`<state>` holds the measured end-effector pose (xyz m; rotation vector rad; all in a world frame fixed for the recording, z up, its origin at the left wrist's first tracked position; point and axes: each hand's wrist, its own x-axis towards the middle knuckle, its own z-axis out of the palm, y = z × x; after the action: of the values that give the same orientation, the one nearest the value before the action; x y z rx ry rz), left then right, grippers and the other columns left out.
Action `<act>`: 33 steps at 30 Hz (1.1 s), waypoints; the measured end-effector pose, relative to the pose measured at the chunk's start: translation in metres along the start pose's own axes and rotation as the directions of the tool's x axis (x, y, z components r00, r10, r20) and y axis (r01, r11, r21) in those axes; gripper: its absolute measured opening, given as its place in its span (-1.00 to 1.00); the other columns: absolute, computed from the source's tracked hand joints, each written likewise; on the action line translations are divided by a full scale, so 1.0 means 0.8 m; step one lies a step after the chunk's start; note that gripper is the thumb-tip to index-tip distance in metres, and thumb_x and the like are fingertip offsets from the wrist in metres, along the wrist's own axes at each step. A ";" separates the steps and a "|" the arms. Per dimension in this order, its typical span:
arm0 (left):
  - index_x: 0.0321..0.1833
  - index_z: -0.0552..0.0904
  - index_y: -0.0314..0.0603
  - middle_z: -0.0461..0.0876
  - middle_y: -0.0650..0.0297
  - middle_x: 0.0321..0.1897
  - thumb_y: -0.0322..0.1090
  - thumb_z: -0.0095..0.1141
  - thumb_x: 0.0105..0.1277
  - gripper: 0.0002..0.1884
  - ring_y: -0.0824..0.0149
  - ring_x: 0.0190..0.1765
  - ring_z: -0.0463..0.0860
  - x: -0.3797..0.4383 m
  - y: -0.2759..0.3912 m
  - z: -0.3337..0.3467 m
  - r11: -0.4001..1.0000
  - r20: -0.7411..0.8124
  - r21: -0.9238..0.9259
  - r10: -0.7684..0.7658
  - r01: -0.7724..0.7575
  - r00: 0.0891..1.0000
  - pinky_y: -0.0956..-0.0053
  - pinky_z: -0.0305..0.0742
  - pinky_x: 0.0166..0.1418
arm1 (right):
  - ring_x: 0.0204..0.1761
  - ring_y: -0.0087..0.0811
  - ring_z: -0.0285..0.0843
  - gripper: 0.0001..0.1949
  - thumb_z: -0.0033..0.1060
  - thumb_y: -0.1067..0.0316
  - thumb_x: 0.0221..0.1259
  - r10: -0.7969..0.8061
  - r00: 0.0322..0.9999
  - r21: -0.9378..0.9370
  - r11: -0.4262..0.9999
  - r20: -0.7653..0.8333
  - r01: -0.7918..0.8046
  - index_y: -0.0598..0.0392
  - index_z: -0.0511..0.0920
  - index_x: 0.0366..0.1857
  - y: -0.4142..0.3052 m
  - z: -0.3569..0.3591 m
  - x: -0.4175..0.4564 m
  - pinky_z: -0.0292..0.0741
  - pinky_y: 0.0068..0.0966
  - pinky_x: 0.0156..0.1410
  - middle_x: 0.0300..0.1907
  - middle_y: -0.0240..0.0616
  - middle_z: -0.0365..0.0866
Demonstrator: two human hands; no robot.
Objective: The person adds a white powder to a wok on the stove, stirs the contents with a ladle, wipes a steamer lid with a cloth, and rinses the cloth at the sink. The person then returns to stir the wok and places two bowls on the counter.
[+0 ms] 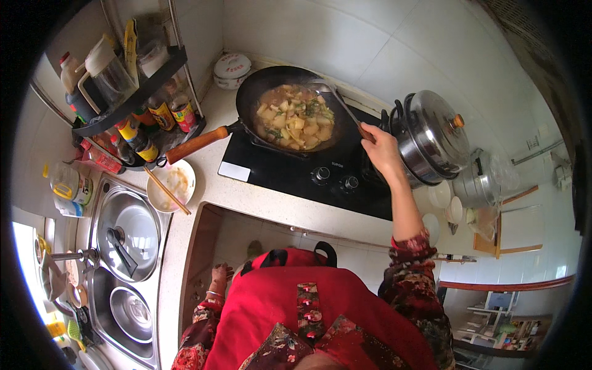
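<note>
My right hand point(383, 147) grips the wooden end of a metal cooking spatula point(343, 102). The spatula's head rests at the far right inside rim of a black wok point(249, 92), whose wooden handle point(196, 144) points left. Chunks of pale vegetable, probably potato, with green leaves and brown sauce make up the stew point(296, 118) in the wok. Beneath it is a black gas cooktop point(296, 167) with two knobs. My left hand point(223, 273) hangs low at my side, below the counter edge, its fingers loosely bent and apparently holding nothing.
Stacked steel pots with a lid point(439, 134) stand right of the wok. At left, a bowl point(159, 185) with chopsticks point(169, 192) sits beside the sink; a large glass lid point(132, 231) covers one basin. A rack point(138, 108) of bottles rises behind. A lidded enamel pot point(232, 69) occupies the corner.
</note>
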<state>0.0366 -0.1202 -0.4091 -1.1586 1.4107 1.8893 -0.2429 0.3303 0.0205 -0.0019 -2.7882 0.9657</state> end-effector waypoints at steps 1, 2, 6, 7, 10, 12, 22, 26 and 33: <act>-0.05 0.48 -0.20 0.63 0.13 -0.33 -0.17 -0.01 0.31 -0.72 0.22 -0.39 0.63 -0.002 0.004 0.003 1.000 0.003 0.007 0.005 -0.005 1.000 0.36 0.51 -0.42 | -0.04 -0.20 0.62 -0.58 0.16 0.45 0.12 -0.007 1.000 0.023 1.000 -0.020 0.008 0.09 0.48 0.13 0.006 0.011 0.009 0.50 -0.39 0.03 -0.07 -0.02 0.63; -0.05 0.48 -0.20 0.63 0.13 -0.33 -0.17 -0.01 0.31 -0.71 0.22 -0.39 0.63 -0.003 0.010 0.006 1.000 0.004 -0.005 0.003 -0.002 1.000 0.36 0.51 -0.42 | -0.03 -0.19 0.62 -0.58 0.16 0.44 0.13 0.052 0.999 -0.017 0.999 -0.006 -0.052 0.10 0.48 0.14 0.011 0.018 0.016 0.50 -0.38 0.04 -0.04 -0.03 0.61; -0.04 0.47 -0.21 0.63 0.14 -0.34 -0.16 0.01 0.31 -0.70 0.21 -0.37 0.63 -0.002 0.009 0.005 1.000 0.020 -0.029 -0.012 0.012 1.000 0.34 0.51 -0.43 | -0.28 -0.24 0.64 -0.58 0.14 0.44 0.17 0.086 0.996 -0.054 0.995 -0.020 -0.087 0.18 0.44 0.16 0.032 0.047 0.027 0.54 -0.39 -0.21 -0.17 -0.06 0.65; -0.04 0.47 -0.21 0.63 0.14 -0.34 -0.15 0.01 0.31 -0.70 0.21 -0.36 0.63 -0.003 0.005 0.003 1.000 0.030 -0.024 -0.017 0.018 0.999 0.34 0.50 -0.43 | -0.37 -0.32 0.59 -0.59 0.13 0.45 0.18 0.213 0.975 0.156 0.963 0.062 -0.220 0.19 0.44 0.15 0.035 0.050 0.023 0.50 -0.44 -0.32 -0.24 -0.10 0.62; -0.04 0.47 -0.21 0.63 0.14 -0.34 -0.15 0.00 0.31 -0.70 0.23 -0.39 0.62 -0.002 -0.007 -0.004 0.990 0.005 0.144 -0.015 0.014 1.000 0.35 0.47 -0.45 | -0.61 -0.66 0.28 -0.65 0.06 0.49 0.21 0.366 0.868 0.629 0.598 0.337 -0.496 0.24 0.44 0.10 0.025 0.049 -0.001 0.19 -0.70 -0.64 -0.50 -0.33 0.43; -0.04 0.47 -0.21 0.63 0.14 -0.33 -0.15 -0.01 0.32 -0.70 0.23 -0.39 0.62 -0.001 -0.013 -0.005 0.980 0.004 0.196 -0.021 0.020 1.000 0.34 0.48 -0.44 | -0.60 -0.65 0.31 -0.67 0.05 0.49 0.22 0.362 0.855 0.657 0.549 0.371 -0.517 0.23 0.45 0.08 0.018 0.034 -0.018 0.20 -0.70 -0.63 -0.49 -0.32 0.45; 0.00 0.46 -0.19 0.64 0.13 -0.31 -0.16 -0.02 0.32 -0.69 0.21 -0.40 0.63 0.031 -0.021 -0.009 0.990 0.076 0.137 0.013 -0.024 0.997 0.31 0.52 -0.40 | -0.58 -0.70 0.32 -0.62 0.13 0.48 0.15 0.297 0.915 0.458 0.796 0.273 -0.395 0.12 0.50 0.11 -0.023 -0.036 -0.095 0.23 -0.70 -0.56 -0.53 -0.40 0.50; 0.01 0.46 -0.19 0.64 0.13 -0.30 -0.16 -0.03 0.32 -0.69 0.21 -0.40 0.63 0.054 -0.023 -0.016 0.975 0.176 0.174 0.106 -0.137 0.979 0.30 0.54 -0.38 | -0.48 -0.52 0.48 -0.59 0.17 0.42 0.14 0.234 0.969 0.260 0.933 0.082 -0.248 0.10 0.48 0.13 0.016 -0.008 -0.066 0.43 -0.54 -0.33 -0.45 -0.31 0.59; 0.08 0.44 -0.20 0.63 0.10 -0.24 -0.14 -0.04 0.33 -0.63 0.16 -0.33 0.64 0.029 -0.007 0.008 0.984 0.096 0.178 -0.024 0.007 0.995 0.28 0.54 -0.34 | -0.57 -0.58 0.39 -0.56 0.11 0.45 0.19 0.430 0.871 0.529 0.695 0.237 -0.487 0.12 0.40 0.20 0.013 0.033 -0.067 0.30 -0.60 -0.55 -0.44 -0.27 0.52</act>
<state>0.0274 -0.1147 -0.4316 -0.9761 1.4781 1.7446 -0.1959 0.3191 -0.0158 -0.6147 -2.4841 1.9511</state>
